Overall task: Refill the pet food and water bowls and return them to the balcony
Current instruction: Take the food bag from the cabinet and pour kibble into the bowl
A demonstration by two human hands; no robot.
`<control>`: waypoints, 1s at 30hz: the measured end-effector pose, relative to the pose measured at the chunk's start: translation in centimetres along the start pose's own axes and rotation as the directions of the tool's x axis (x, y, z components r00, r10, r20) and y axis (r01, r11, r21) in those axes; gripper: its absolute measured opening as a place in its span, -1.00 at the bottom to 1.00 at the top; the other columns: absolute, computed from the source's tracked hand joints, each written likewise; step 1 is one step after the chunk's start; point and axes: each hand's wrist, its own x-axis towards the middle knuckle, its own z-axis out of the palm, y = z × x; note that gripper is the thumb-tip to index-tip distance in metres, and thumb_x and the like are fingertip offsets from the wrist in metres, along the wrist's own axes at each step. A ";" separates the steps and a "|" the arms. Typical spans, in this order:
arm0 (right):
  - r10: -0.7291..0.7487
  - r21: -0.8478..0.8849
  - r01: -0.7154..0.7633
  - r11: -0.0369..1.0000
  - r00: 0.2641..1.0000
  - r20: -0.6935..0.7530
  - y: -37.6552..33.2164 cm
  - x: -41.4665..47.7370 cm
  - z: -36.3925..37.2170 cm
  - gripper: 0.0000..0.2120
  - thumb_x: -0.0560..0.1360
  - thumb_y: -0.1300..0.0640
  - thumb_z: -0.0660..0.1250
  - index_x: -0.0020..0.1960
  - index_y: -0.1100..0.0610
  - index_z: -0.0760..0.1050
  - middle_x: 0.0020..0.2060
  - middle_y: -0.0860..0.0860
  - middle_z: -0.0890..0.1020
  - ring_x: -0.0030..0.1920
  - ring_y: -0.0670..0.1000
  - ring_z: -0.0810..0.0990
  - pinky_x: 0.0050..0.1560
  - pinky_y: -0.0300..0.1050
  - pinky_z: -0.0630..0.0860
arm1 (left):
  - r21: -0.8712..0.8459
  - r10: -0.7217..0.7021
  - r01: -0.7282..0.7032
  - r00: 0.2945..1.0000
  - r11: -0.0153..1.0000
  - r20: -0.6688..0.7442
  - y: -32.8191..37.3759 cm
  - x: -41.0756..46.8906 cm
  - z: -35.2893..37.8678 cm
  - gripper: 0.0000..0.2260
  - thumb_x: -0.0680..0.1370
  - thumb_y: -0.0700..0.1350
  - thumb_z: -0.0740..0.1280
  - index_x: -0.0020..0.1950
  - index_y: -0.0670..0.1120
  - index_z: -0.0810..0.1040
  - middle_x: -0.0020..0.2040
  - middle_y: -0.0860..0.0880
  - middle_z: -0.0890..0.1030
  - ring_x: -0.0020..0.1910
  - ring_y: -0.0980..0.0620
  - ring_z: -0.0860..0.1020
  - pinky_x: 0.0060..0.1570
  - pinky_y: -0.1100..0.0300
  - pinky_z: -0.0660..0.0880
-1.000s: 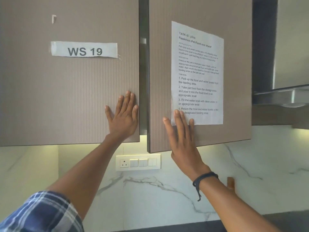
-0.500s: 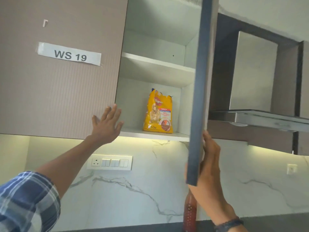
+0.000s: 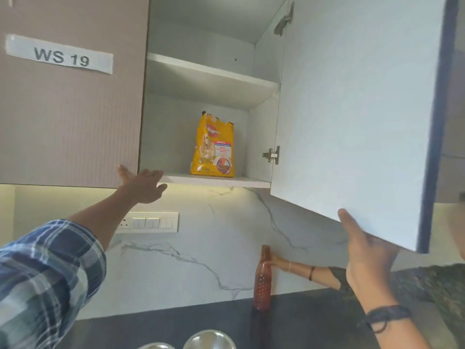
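One yellow food bag (image 3: 213,147) stands on the cupboard shelf (image 3: 251,182), top torn open — soft, likely light, so grip its middle. Left of the bag the left hand (image 3: 143,183) hovers, fingers spread, empty; right of it the right hand (image 3: 364,250) pinches the lower edge of the door (image 3: 352,109).

One wide-angle view from the person's head, tilted up, close to an open wall cupboard (image 3: 201,79) at 12 o'clock, its door (image 3: 352,122) at 2 o'clock, counter (image 3: 151,331) and bowls (image 3: 208,340) cropped at 6 o'clock.
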 end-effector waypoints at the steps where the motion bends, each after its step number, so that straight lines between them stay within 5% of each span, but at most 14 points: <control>1: 0.005 0.063 -0.001 0.998 0.999 -0.053 0.4 0.4 -0.1 -0.83 0.45 0.28 0.49 -0.04 0.08 0.58 -0.21 -0.23 0.69 -0.21 -0.29 0.64 -0.09 -0.31 0.63 | 0.002 0.002 -0.002 1.000 1.000 0.007 0.1 -0.1 0.1 -0.43 0.65 0.24 -0.12 0.63 0.06 -0.04 0.64 0.13 0.02 0.62 0.03 -0.01 0.39 -0.51 -0.20; 5: -0.004 0.110 0.024 0.994 0.985 -0.173 1.9 1.6 -0.5 -0.85 0.47 0.19 0.48 -0.20 0.03 0.54 -0.42 -0.27 0.64 -0.35 -0.31 0.57 -0.24 -0.37 0.52 | -0.003 0.009 -0.009 1.000 1.000 0.003 0.6 -0.5 0.0 -0.44 0.65 0.24 -0.11 0.62 0.06 0.01 0.63 0.11 0.06 0.62 0.03 0.02 0.38 -0.51 -0.21; 7: -0.013 0.133 0.047 0.990 0.970 -0.244 2.4 2.1 0.0 -0.88 0.46 0.15 0.48 -0.09 0.04 0.55 -0.26 -0.17 0.68 -0.24 -0.24 0.60 -0.10 -0.27 0.57 | 0.007 0.016 -0.016 1.000 1.000 -0.021 0.9 -0.5 -0.4 -0.45 0.66 0.23 -0.11 0.61 0.05 0.08 0.62 0.08 0.14 0.60 0.00 0.10 0.38 -0.50 -0.23; 9: 0.014 0.172 0.031 0.985 0.966 -0.259 3.2 2.4 1.2 -0.69 0.45 0.17 0.47 0.16 0.14 0.51 0.04 0.06 0.69 -0.02 -0.08 0.65 0.13 -0.10 0.60 | 0.016 0.024 -0.023 0.998 1.000 -0.050 1.2 -0.5 -0.8 -0.47 0.66 0.21 -0.09 0.58 0.03 0.19 0.59 0.05 0.25 0.56 -0.03 0.22 0.39 -0.48 -0.26; 11: 0.071 0.228 -0.022 0.973 0.976 -0.208 4.4 2.0 2.9 -0.57 0.44 0.19 0.47 0.23 0.13 0.37 0.19 0.20 0.61 0.11 0.04 0.62 0.21 0.00 0.55 | 0.029 0.041 -0.039 0.997 0.999 -0.073 1.1 -0.4 -0.9 -0.49 0.67 0.20 -0.09 0.54 0.02 0.28 0.54 0.02 0.35 0.52 -0.06 0.31 0.40 -0.46 -0.26; 15: 0.153 0.227 -0.150 0.962 0.988 0.002 6.2 0.3 8.6 -0.59 0.41 0.19 0.48 -0.02 -0.07 0.26 -0.15 -0.07 0.39 -0.15 -0.13 0.42 -0.18 -0.29 0.45 | 0.026 0.106 -0.104 0.987 0.994 -0.121 0.3 -0.1 -0.9 -0.51 0.67 0.18 -0.08 0.44 0.01 0.42 0.41 0.01 0.52 0.45 -0.07 0.41 0.37 -0.47 -0.31; 17: 0.163 0.195 -0.178 0.965 0.983 0.090 6.7 -0.7 12.1 -0.56 0.48 0.23 0.45 0.25 0.06 0.33 0.06 0.02 0.45 0.02 -0.06 0.52 -0.05 -0.25 0.42 | 0.043 0.144 -0.139 0.978 0.989 -0.151 0.1 0.0 -0.8 -0.52 0.67 0.18 -0.07 0.42 0.01 0.45 0.36 0.01 0.57 0.42 -0.08 0.43 0.36 -0.49 -0.33; 19: 0.148 0.158 -0.174 0.972 0.976 0.163 6.5 -1.9 15.9 -0.40 0.52 0.24 0.40 0.47 0.17 0.19 0.33 0.09 0.39 0.26 -0.02 0.50 0.08 -0.23 0.42 | 0.057 0.177 -0.170 0.968 0.984 -0.179 -0.3 0.1 -0.6 -0.52 0.67 0.18 -0.06 0.39 0.02 0.47 0.31 0.02 0.60 0.40 -0.08 0.46 0.35 -0.51 -0.34; 24: 0.108 0.053 -0.129 0.990 0.948 0.298 7.7 -2.8 24.0 -0.34 0.53 0.16 0.40 0.51 0.14 0.14 0.44 0.11 0.35 0.25 -0.05 0.47 0.08 -0.20 0.40 | 0.097 0.255 -0.237 0.932 0.967 -0.258 -1.5 0.8 -0.4 -0.51 0.67 0.19 -0.05 0.30 0.04 0.58 0.21 -0.01 0.67 0.40 -0.09 0.46 0.30 -0.46 -0.47; 27: 0.116 -0.004 -0.123 0.992 0.920 0.374 8.3 -2.5 27.7 -0.31 0.51 0.15 0.42 0.50 0.10 0.12 0.34 0.03 0.38 0.20 -0.03 0.50 0.06 -0.18 0.42 | 0.155 0.332 -0.296 0.877 0.943 -0.347 -2.4 1.9 -0.8 -0.55 0.67 0.14 0.02 0.09 0.04 0.68 -0.02 -0.01 0.70 0.26 -0.05 0.54 0.35 -0.48 -0.38; 30: 0.089 -0.082 -0.060 0.995 0.902 0.423 9.1 -1.3 30.4 -0.31 0.49 0.17 0.45 0.47 0.13 0.13 0.11 -0.04 0.39 0.04 -0.02 0.49 -0.05 -0.25 0.41 | 0.243 0.402 -0.320 0.695 0.916 -0.597 -3.3 3.4 -0.9 -0.73 0.60 0.04 0.22 0.06 -0.02 0.68 0.06 -0.03 0.67 0.28 -0.09 0.53 0.39 -0.52 -0.11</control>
